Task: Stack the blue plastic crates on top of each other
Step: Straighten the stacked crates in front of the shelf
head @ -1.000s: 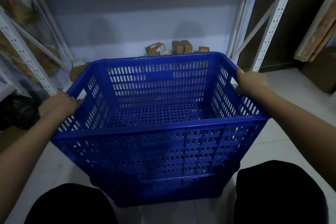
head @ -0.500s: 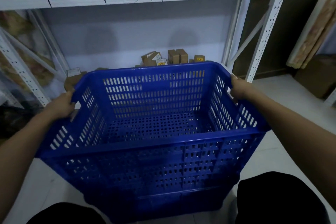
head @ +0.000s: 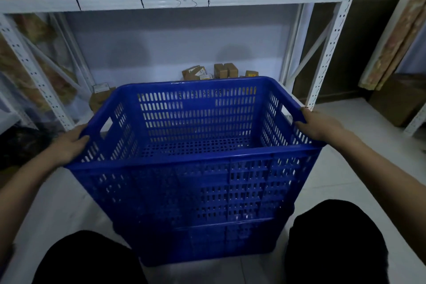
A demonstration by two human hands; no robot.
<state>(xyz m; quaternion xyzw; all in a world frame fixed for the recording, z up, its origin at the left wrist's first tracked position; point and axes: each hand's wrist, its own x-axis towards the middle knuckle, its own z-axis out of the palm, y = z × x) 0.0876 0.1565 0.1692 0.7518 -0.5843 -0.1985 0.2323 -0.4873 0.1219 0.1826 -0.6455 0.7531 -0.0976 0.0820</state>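
Note:
A blue slotted plastic crate (head: 196, 161) fills the middle of the head view, sitting nested in a second blue crate (head: 207, 244) whose rim and base show below it on the floor. My left hand (head: 69, 143) grips the top crate's left rim by the handle cut-out. My right hand (head: 315, 125) holds the right rim near its handle opening. The top crate is empty inside. Most of the lower crate is hidden by the upper one.
A white metal shelf rack (head: 175, 0) stands right behind the crates, with small cardboard boxes (head: 221, 71) on its low level and packages above. My dark-trousered knees (head: 334, 244) flank the stack. A brown box (head: 401, 101) sits at the right on the pale tiled floor.
The top crate has shifted away from me and levelled out over the lower one. Both hands slid with it along the side rims, and the camera tilted up slightly.

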